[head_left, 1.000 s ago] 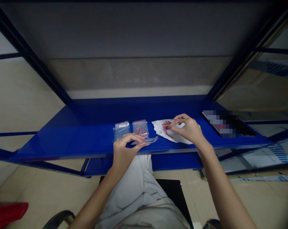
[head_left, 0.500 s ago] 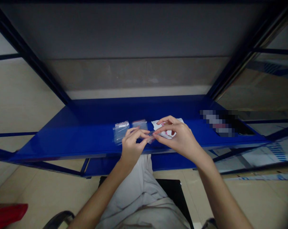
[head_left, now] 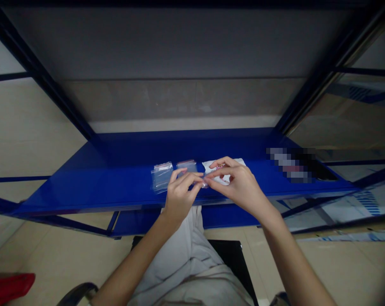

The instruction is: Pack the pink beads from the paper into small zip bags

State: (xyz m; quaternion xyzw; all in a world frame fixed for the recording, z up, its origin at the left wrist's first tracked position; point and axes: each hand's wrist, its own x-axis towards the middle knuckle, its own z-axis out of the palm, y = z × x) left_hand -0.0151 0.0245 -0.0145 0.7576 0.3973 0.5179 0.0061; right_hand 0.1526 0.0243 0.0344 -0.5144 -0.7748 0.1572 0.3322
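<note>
My left hand (head_left: 180,193) and my right hand (head_left: 238,183) meet over the front of a blue metal shelf (head_left: 116,187). Both pinch a small clear plastic bag (head_left: 202,181) between their fingertips. Behind my right hand lies a white paper (head_left: 224,172) with small pink pieces on it, mostly hidden by the fingers. Left of my hands a stack of clear zip bags (head_left: 162,175) rests on the shelf, and a second clear bag (head_left: 186,165) lies just behind my left fingers.
A dark flat object (head_left: 294,166), blurred out, lies on the shelf's right end. Dark blue uprights (head_left: 36,72) frame the rack on both sides. Something red (head_left: 7,287) lies on the floor at the lower left. My lap and a black seat (head_left: 230,259) are below.
My right hand left the white paper and came left to meet my left hand. Both now pinch the small clear bag, which my left hand alone held before.
</note>
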